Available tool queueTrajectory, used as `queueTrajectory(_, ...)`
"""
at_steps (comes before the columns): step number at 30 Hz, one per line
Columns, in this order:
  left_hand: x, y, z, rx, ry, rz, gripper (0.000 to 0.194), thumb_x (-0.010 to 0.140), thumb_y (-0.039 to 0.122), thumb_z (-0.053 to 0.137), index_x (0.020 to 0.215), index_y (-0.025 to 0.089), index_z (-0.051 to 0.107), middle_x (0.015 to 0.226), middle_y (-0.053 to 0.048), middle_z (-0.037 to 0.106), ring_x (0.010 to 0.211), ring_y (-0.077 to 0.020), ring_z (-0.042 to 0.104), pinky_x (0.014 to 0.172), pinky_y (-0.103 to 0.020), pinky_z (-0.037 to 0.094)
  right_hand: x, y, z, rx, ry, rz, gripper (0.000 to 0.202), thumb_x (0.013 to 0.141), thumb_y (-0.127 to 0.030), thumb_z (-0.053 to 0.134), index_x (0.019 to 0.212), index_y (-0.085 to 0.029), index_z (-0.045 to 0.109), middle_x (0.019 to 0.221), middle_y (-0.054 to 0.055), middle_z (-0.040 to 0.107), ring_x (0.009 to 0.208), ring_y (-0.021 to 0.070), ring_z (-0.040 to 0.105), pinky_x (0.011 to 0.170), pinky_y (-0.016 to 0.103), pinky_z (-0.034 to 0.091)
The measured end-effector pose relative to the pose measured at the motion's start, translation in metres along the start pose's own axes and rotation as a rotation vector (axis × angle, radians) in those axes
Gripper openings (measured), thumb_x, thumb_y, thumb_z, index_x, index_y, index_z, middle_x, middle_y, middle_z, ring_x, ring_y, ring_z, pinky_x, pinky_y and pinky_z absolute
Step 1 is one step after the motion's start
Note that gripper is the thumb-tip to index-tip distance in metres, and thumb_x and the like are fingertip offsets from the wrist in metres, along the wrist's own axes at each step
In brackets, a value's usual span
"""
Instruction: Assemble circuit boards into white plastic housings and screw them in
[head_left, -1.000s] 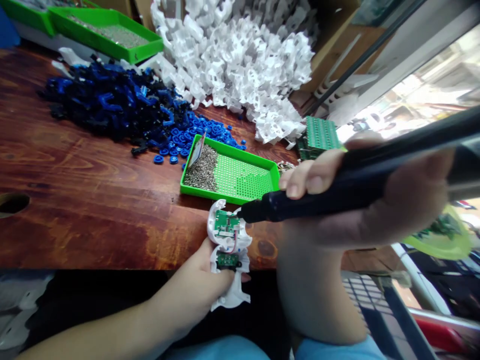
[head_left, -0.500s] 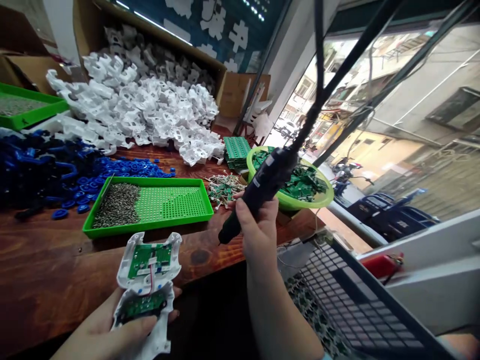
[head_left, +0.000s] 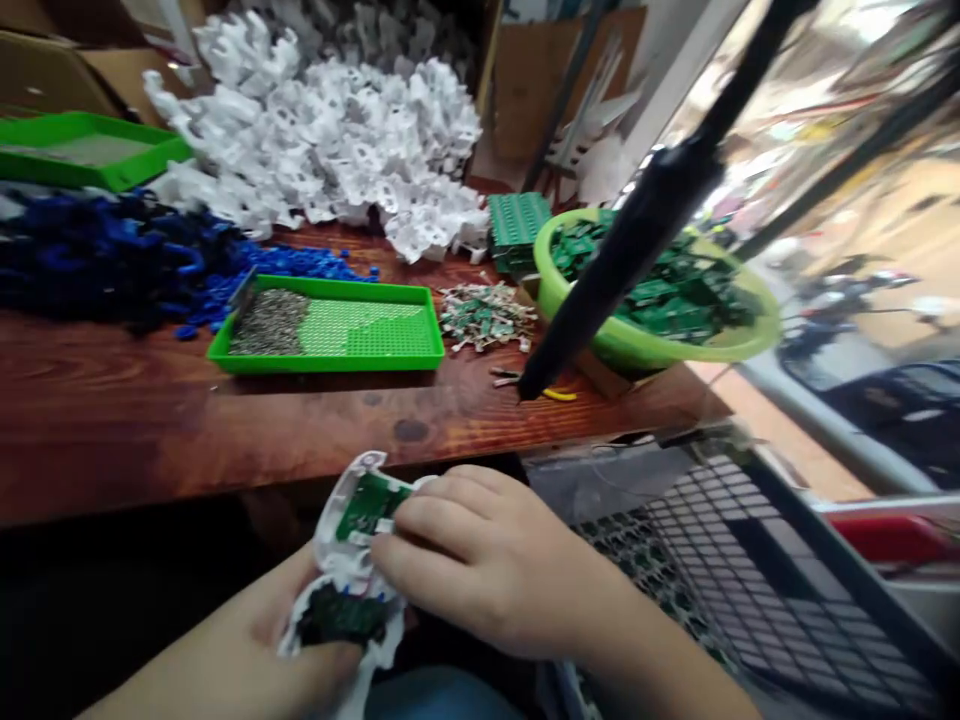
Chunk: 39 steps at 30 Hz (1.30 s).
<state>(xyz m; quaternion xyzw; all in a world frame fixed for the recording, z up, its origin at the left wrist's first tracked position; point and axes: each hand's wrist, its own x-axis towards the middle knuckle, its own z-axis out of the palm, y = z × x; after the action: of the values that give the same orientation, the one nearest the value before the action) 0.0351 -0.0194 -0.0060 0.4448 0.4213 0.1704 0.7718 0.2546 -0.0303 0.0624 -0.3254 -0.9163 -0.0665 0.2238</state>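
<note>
My left hand grips the lower half of an opened white plastic housing, its thumb across the dark board inside. The upper half holds a green circuit board, and thin wires run between the halves. My right hand has its fingers curled over the right side of the upper half, covering part of the board; the fingertips are partly hidden. A black electric screwdriver hangs tilted above the table, tip down, with no hand on it.
A green tray of small screws lies on the wooden table. Behind it are blue parts and heaped white shells. A yellow-green basin of circuit boards stands right, near small wired boards. A dark crate sits below.
My right hand has let go of the electric screwdriver and come down to the housing. The housing has shifted right in view, still in my left hand. The view has tilted down.
</note>
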Motion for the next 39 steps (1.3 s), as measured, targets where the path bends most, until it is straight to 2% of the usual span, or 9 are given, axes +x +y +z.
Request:
queueTrajectory(2, -0.004, 0.012, 0.012, 0.040, -0.005, -0.012, 0.059, 0.066, 0.019, 0.072, 0.122, 0.021, 0.053, 0.093, -0.001, 0.069, 0.085, -0.0212, 0.062, 0.074, -0.027, 0.050, 0.000, 0.000, 0.002, -0.003, 0.010, -0.017, 0.015, 0.090, -0.019, 0.052, 0.093, -0.015, 0.066, 0.089, 0.002, 0.068, 0.086, 0.0165, 0.061, 0.072, 0.030, 0.049)
queueTrajectory(6, -0.008, 0.022, 0.022, 0.164, -0.071, -0.035, 0.060, 0.072, 0.008, 0.063, 0.128, 0.021, 0.046, 0.109, -0.003, 0.065, 0.093, -0.0192, 0.060, 0.080, -0.026, 0.048, 0.001, 0.001, 0.006, -0.017, 0.116, -0.083, 0.016, 0.088, -0.018, 0.053, 0.091, -0.014, 0.068, 0.089, 0.002, 0.069, 0.085, 0.0162, 0.063, 0.074, 0.031, 0.050)
queueTrajectory(11, -0.009, 0.015, 0.022, 0.076, -0.065, 0.040, 0.059, 0.082, 0.027, 0.063, 0.134, 0.023, 0.034, 0.122, -0.006, 0.060, 0.105, -0.0201, 0.058, 0.078, -0.023, 0.049, -0.003, -0.004, 0.012, 0.000, 0.232, -0.159, 0.024, 0.086, -0.019, 0.051, 0.097, -0.008, 0.069, 0.091, 0.005, 0.072, 0.085, 0.0183, 0.065, 0.066, 0.028, 0.053)
queueTrajectory(16, -0.006, 0.010, 0.025, 0.017, 0.007, 0.117, 0.063, 0.083, 0.041, 0.061, 0.136, 0.024, 0.030, 0.121, -0.006, 0.060, 0.103, -0.0174, 0.059, 0.086, -0.023, 0.047, -0.009, -0.010, 0.022, -0.037, 0.236, -0.136, 0.027, 0.088, -0.019, 0.047, 0.099, -0.008, 0.069, 0.099, 0.007, 0.071, 0.092, 0.0203, 0.066, 0.067, 0.029, 0.055)
queueTrajectory(22, -0.004, 0.001, 0.022, 0.062, 0.006, 0.136, 0.053, 0.087, 0.035, 0.057, 0.133, 0.026, 0.033, 0.125, -0.006, 0.057, 0.112, -0.0198, 0.056, 0.086, -0.023, 0.048, -0.011, -0.012, 0.029, -0.088, 0.240, -0.074, 0.027, 0.090, -0.018, 0.045, 0.100, -0.013, 0.069, 0.106, 0.003, 0.070, 0.104, 0.0179, 0.062, 0.082, 0.029, 0.052)
queueTrajectory(28, -0.004, -0.002, 0.020, 0.161, -0.002, 0.234, 0.049, 0.088, 0.026, 0.052, 0.134, 0.024, 0.034, 0.130, -0.009, 0.053, 0.112, -0.0226, 0.056, 0.082, -0.025, 0.051, -0.013, -0.016, 0.038, 0.057, 0.290, 0.007, 0.022, 0.086, -0.012, 0.051, 0.097, -0.008, 0.070, 0.087, 0.006, 0.071, 0.085, 0.0169, 0.065, 0.076, 0.027, 0.056)
queueTrajectory(31, -0.005, 0.002, 0.021, 0.208, 0.010, 0.281, 0.050, 0.086, 0.024, 0.054, 0.133, 0.021, 0.038, 0.118, -0.009, 0.061, 0.109, -0.0244, 0.058, 0.078, -0.025, 0.051, -0.014, -0.021, 0.042, 0.081, 0.337, 0.018, 0.019, 0.084, -0.011, 0.055, 0.095, -0.008, 0.070, 0.088, 0.006, 0.069, 0.092, 0.0176, 0.064, 0.086, 0.026, 0.056)
queueTrajectory(34, -0.005, 0.006, 0.022, 0.229, 0.023, 0.323, 0.050, 0.084, 0.022, 0.056, 0.131, 0.019, 0.041, 0.093, -0.006, 0.066, 0.104, -0.0244, 0.059, 0.084, -0.030, 0.050, -0.015, -0.024, 0.044, 0.041, 0.378, 0.077, 0.019, 0.081, -0.009, 0.059, 0.097, -0.011, 0.071, 0.089, 0.005, 0.067, 0.098, 0.0155, 0.062, 0.096, 0.023, 0.051)
queueTrajectory(39, -0.006, 0.008, 0.022, 0.255, 0.021, 0.304, 0.047, 0.083, 0.021, 0.056, 0.127, 0.017, 0.043, 0.064, 0.002, 0.057, 0.092, -0.0232, 0.061, 0.084, -0.034, 0.050, -0.010, -0.022, 0.041, 0.136, 0.316, -0.010, 0.019, 0.083, -0.010, 0.055, 0.093, -0.006, 0.070, 0.088, 0.009, 0.071, 0.089, 0.0187, 0.067, 0.087, 0.027, 0.057)
